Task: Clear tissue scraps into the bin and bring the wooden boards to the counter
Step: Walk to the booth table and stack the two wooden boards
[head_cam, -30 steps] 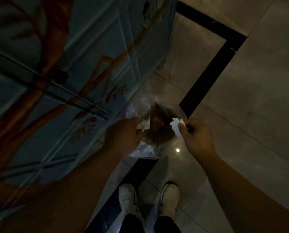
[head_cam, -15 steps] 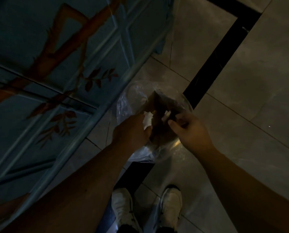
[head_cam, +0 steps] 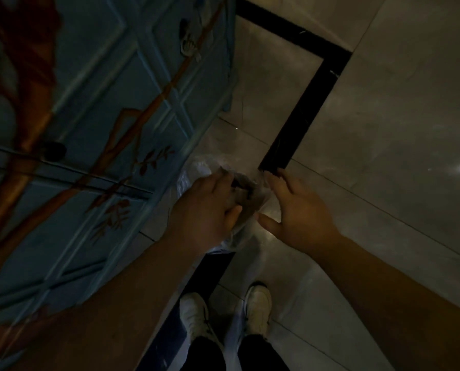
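A small bin lined with a clear plastic bag (head_cam: 196, 170) stands on the floor beside a blue cabinet. My left hand (head_cam: 207, 207) hovers over the bin mouth, fingers loosely curled, and no tissue shows in it. My right hand (head_cam: 298, 210) is spread flat and open above the bin's right edge, holding nothing. Brownish waste (head_cam: 246, 195) shows inside the bag between the two hands. No white tissue scrap is visible in this dim view. No wooden boards are in view.
The blue cabinet (head_cam: 103, 116) with painted orange branches and a dark knob (head_cam: 53, 151) fills the left. A black tile strip (head_cam: 303, 111) crosses the grey floor (head_cam: 384, 103). My white shoes (head_cam: 258, 306) stand just behind the bin.
Both hands held white tissue scraps over the bin a second ago. Now the scraps are out of sight, the right hand has spread open, and the left hand has lowered over the bag.
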Motion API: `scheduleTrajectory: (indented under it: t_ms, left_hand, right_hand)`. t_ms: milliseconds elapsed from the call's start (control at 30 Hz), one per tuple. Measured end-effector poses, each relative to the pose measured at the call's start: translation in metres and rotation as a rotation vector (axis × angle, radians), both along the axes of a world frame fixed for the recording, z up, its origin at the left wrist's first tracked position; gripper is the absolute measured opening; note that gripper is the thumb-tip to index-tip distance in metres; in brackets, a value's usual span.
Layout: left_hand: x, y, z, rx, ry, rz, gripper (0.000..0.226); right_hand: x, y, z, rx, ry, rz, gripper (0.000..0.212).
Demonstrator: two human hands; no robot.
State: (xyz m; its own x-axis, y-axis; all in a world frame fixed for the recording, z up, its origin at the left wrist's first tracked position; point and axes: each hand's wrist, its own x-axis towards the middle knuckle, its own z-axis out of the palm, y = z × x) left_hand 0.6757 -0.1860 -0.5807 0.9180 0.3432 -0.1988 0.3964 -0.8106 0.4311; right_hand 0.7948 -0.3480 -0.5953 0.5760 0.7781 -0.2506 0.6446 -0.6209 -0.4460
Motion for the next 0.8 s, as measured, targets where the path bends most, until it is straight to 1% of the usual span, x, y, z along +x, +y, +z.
scheduleTrajectory:
  t_ms: [133,233,300,433,533,633,800]
  left_hand:
    - [0.005,-0.011,0.072,0.093,-0.008,-0.138,0.058]
    - [0.024,-0.028,0.142,0.117,-0.038,-0.236,0.058]
    - [0.035,-0.038,0.177,0.113,-0.092,-0.282,0.057]
    - [0.057,-0.060,0.256,0.104,-0.146,-0.392,0.063]
    - [0.059,-0.082,0.314,0.158,-0.232,-0.531,0.062]
    - [0.055,-0.108,0.363,0.189,-0.269,-0.664,0.065]
    - [0.040,-0.170,0.443,0.212,-0.396,-0.926,0.064]
  right_hand:
    - [0.004,-0.022,0.068,-0.002,-0.045,-0.042,0.084]
    - [0.008,-0.053,0.133,-0.002,-0.099,-0.134,0.085]
    - [0.008,-0.072,0.167,0.010,-0.127,-0.198,0.085]
    - [-0.001,-0.108,0.242,0.009,-0.162,-0.332,0.084]
    - [-0.020,-0.133,0.298,0.005,-0.226,-0.446,0.085]
    - [-0.041,-0.158,0.346,0.009,-0.277,-0.552,0.083]
    - [-0.105,-0.227,0.431,-0.009,-0.399,-0.786,0.083]
